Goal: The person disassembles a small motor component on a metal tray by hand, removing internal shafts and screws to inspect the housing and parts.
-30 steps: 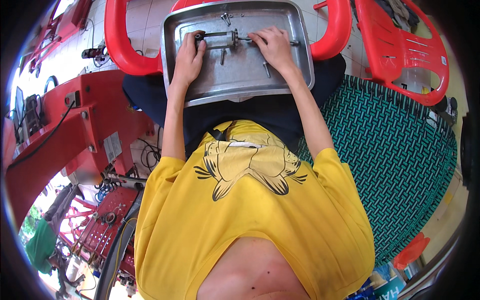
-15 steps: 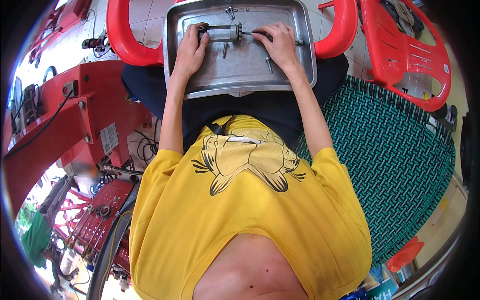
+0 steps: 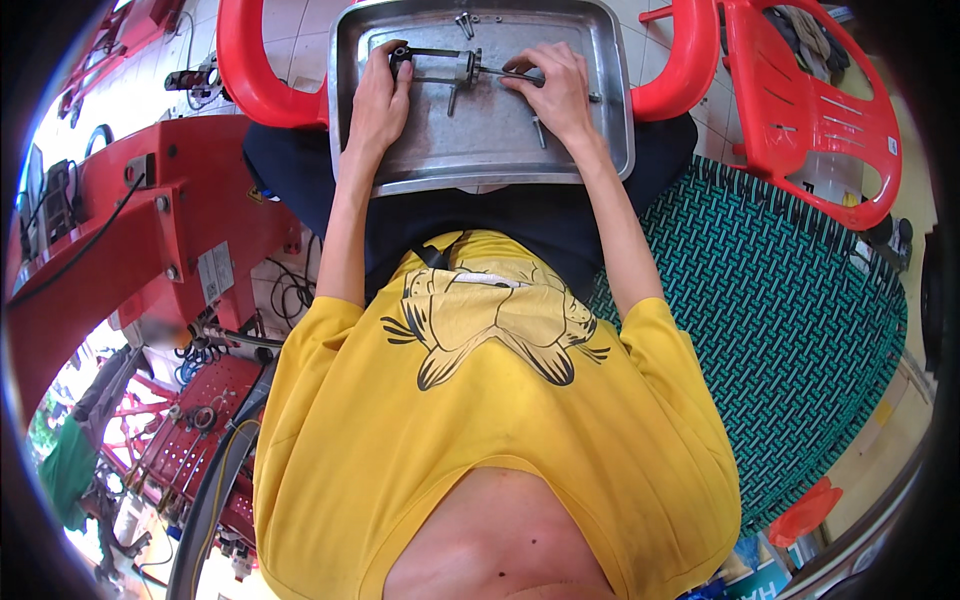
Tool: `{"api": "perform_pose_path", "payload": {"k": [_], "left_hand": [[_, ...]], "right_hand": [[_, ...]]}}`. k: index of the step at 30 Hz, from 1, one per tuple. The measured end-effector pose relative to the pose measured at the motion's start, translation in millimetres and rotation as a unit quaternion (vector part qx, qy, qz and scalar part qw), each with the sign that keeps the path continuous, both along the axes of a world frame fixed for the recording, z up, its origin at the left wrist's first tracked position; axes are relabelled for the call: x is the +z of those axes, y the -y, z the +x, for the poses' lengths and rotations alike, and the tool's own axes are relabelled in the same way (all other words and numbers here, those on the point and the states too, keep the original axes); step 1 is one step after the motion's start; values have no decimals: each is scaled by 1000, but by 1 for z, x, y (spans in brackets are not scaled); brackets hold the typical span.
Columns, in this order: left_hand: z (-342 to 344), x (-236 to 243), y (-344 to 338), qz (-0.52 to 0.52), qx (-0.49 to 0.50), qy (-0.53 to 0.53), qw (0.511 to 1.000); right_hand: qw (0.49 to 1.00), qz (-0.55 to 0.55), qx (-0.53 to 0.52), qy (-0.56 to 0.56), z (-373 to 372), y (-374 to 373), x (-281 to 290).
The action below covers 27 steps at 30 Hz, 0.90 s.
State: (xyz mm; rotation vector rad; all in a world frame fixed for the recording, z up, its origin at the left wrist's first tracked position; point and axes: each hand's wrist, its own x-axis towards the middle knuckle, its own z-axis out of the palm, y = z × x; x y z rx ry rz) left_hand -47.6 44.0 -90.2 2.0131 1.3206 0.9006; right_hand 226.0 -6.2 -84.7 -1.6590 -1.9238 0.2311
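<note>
A metal tray (image 3: 490, 160) rests across my lap. In it lies a metal cylinder-shaped part (image 3: 440, 73), dark at its left end and with a toothed wheel (image 3: 475, 67) at its right end. My left hand (image 3: 380, 108) is closed around the left end. A slim dark rod-like tool (image 3: 515, 74) is gripped in the fingers of my right hand (image 3: 558, 95), its thin tip at the centre of the toothed wheel. The tool's exact kind does not show. One bolt (image 3: 451, 102) lies just below the part, another bolt (image 3: 539, 132) near my right wrist.
Small bolts (image 3: 464, 24) lie at the tray's far side. Beyond the tray curves a red plastic chair (image 3: 270, 95); another red chair (image 3: 810, 120) stands at the right, near a green woven seat (image 3: 760, 330). Red machinery (image 3: 190, 220) fills the left.
The part's left end has tipped slightly, its dark round end face showing more. My right hand has shifted a little, and the tool's angle has changed slightly.
</note>
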Motion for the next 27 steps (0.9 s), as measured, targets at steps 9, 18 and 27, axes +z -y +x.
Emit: {"api": "perform_pose_path", "payload": {"k": [9,18,27], "left_hand": [[0,-1,-2,11,7,-25,1000],[-3,-4,-6,52,74,-38,995],[-3,-6,-6,42,73,-45,995]], "right_hand": [[1000,-18,18,12,4,-1,-10],[999,33,-9,-38,6,1,5],[994,91,-31,-54,7,-3,22]]}}
